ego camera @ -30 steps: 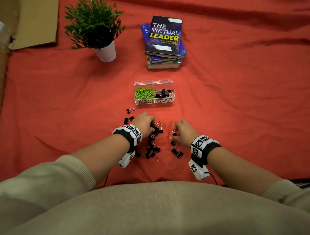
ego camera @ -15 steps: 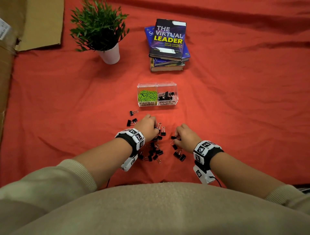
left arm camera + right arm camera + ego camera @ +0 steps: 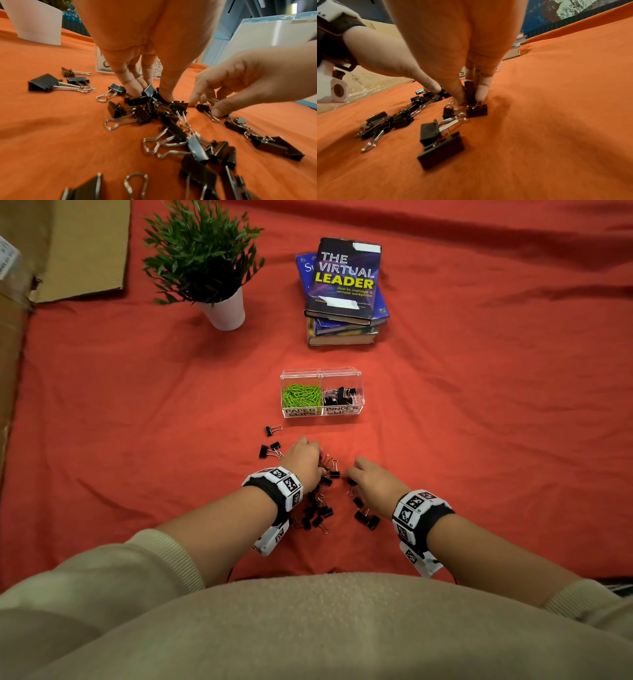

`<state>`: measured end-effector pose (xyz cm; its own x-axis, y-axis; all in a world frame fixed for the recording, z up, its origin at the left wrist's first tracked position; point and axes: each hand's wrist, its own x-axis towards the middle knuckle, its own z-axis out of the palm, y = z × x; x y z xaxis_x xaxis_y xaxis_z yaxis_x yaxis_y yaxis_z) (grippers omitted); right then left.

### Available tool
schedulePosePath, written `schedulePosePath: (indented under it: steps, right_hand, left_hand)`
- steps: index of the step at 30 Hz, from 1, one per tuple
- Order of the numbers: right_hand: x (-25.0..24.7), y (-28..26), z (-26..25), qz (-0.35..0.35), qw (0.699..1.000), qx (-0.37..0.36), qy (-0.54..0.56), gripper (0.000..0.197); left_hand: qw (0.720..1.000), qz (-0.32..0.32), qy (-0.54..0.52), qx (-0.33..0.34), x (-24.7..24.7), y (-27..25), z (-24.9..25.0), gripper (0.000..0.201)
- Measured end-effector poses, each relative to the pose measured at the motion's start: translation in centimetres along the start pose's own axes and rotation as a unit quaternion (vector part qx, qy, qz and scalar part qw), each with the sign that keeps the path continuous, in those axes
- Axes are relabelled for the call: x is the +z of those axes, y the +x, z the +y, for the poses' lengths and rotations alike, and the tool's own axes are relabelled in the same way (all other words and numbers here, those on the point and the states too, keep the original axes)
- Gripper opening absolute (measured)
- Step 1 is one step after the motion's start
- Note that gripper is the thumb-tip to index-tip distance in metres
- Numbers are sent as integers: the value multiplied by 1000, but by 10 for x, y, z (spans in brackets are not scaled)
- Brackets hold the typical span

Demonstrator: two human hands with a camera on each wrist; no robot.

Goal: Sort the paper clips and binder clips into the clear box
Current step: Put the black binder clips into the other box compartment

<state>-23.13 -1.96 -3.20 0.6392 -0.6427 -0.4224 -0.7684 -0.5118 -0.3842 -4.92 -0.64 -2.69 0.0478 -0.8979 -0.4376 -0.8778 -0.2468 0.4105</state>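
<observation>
Head view: beyond our hands stand a green potted plant in a white pot (image 3: 224,309) and a stack of books (image 3: 344,292). Black metal binder clips (image 3: 317,508) lie scattered on the red cloth (image 3: 137,405), near the clear two-compartment plastic box (image 3: 322,414). Our left hand (image 3: 303,460) pinches clips from the pile; our right hand (image 3: 467,75) grips one black clip (image 3: 469,93).

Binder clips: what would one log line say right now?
left hand: gathering binder clips | right hand: pinching one clip | clear box: partly filled
</observation>
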Motion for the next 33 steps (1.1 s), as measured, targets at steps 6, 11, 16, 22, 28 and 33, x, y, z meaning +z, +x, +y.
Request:
schedulePosePath:
  steps: [6, 11, 16, 22, 28, 33]
  right_hand:
    - [-6, 6, 7, -16, 999, 24, 13, 21]
    - [-22, 14, 10, -14, 987, 89, 136, 11]
    - [-83, 56, 9, 158, 942, 157, 252, 17]
    - [-125, 109, 1, 234, 946, 119, 190, 8]
    - [-111, 111, 4, 146, 982, 81, 93, 13]
    - [-103, 69, 19, 235, 955, 83, 159, 13]
  left_hand:
    - [1000, 7, -10, 13, -1, -2, -1, 31]
    - [999, -5, 15, 37, -2, -4, -6, 20]
    - [997, -24, 57, 55, -3, -7, -9, 21]
    - [998, -29, 19, 49, -12, -4, -9, 19]
    - [996, 50, -41, 59, -50, 15, 5, 15]
    - [990, 99, -71, 68, -80, 53, 30, 15]
